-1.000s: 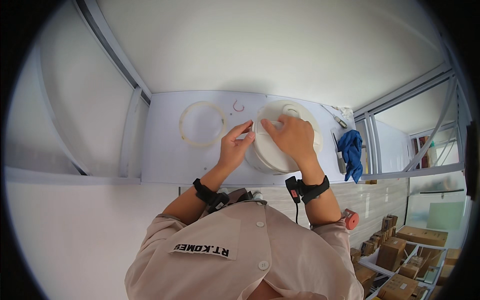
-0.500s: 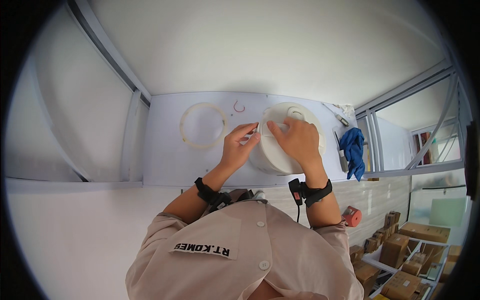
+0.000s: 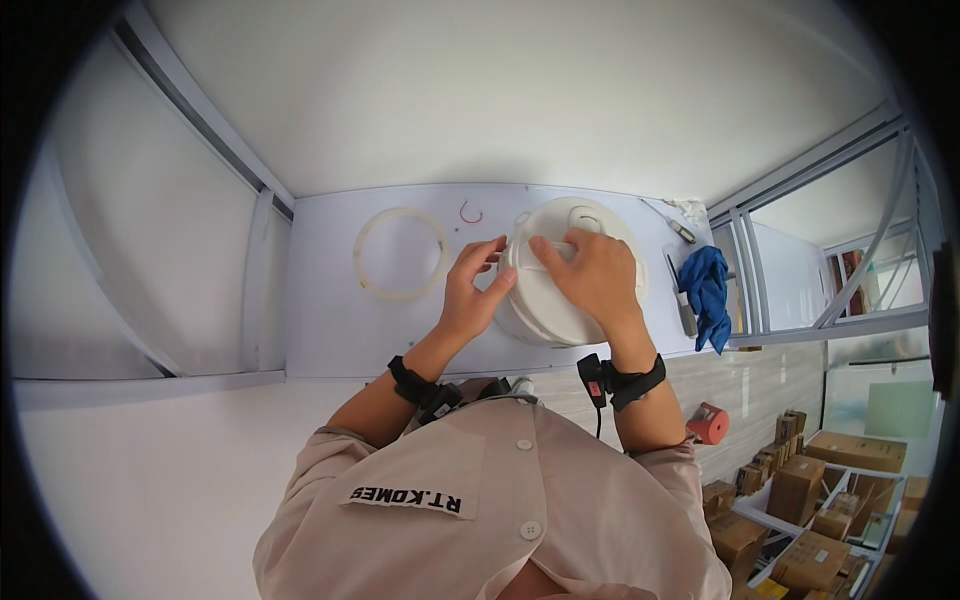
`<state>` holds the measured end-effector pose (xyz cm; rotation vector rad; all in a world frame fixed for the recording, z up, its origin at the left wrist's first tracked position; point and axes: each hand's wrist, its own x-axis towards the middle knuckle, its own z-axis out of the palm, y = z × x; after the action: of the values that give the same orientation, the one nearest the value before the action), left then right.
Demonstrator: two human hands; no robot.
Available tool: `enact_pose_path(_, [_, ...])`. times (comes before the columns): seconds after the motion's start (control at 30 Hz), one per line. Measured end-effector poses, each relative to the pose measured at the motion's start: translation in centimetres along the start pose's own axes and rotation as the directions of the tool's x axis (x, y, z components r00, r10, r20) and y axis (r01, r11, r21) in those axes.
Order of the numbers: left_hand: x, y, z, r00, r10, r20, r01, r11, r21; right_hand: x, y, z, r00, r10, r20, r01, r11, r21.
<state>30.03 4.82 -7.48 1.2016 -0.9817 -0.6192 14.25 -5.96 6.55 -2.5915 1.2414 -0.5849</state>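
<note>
A white, round, lidded appliance (image 3: 548,312) stands on the white table, in front of my chest. A raised handle runs across its top. My right hand (image 3: 598,280) lies over the top, its thumb and fingers closed around this handle, which it mostly hides. At the appliance's left rim is my left hand (image 3: 472,296), thumb and fingers apart. Its thumb tip meets the rim, while the fingertips are beside the upper left edge. Left of that hand lies a pale, thin ring (image 3: 400,296), flat on the table. A short curved red wire (image 3: 470,220) rests beyond the left hand.
To the right lie a screwdriver (image 3: 682,232), a grey-handled tool (image 3: 687,316) and a crumpled blue cloth (image 3: 709,290) at the table edge. A wall borders the far side. Beyond the table, lower right, are a red roll (image 3: 709,424) and shelved cardboard boxes (image 3: 798,490).
My left hand's fingers have spread a little and shifted slightly up and left along the rim. My right hand keeps its grip. The whole view has moved slightly.
</note>
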Motion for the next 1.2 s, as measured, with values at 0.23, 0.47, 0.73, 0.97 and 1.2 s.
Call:
enact_pose_path(0.23, [-0.2, 0.2, 0.1, 0.998, -0.066, -0.003, 0.066, 0.998, -0.003, 0.1, -0.4, 0.7, 0.998, -0.011, 0.054, 0.014, 0.999, -0.053])
enact_pose_path(0.47, [-0.2, 0.5, 0.0, 0.997, -0.081, -0.013, 0.082, 0.996, 0.035, -0.2, -0.1, 1.5, 0.998, -0.062, -0.011, 0.061, 0.996, -0.071])
enact_pose_path(0.73, [-0.1, 0.5, 0.0, 0.991, -0.135, -0.007, 0.134, 0.991, -0.014, 0.0, -0.1, 2.0, 0.992, -0.119, -0.044, 0.113, 0.987, -0.118])
enact_pose_path(0.97, [1.0, -0.1, 0.7, 0.97, -0.228, -0.08, 0.215, 0.965, -0.147, 0.3, 0.1, 2.4, 0.99, -0.137, -0.045, 0.129, 0.979, -0.156])
enact_pose_path(1.2, [1.1, 1.4, 0.6, 0.964, -0.258, -0.071, 0.253, 0.965, -0.068, 0.0, 0.2, 2.7, 0.98, -0.177, -0.089, 0.161, 0.974, -0.158])
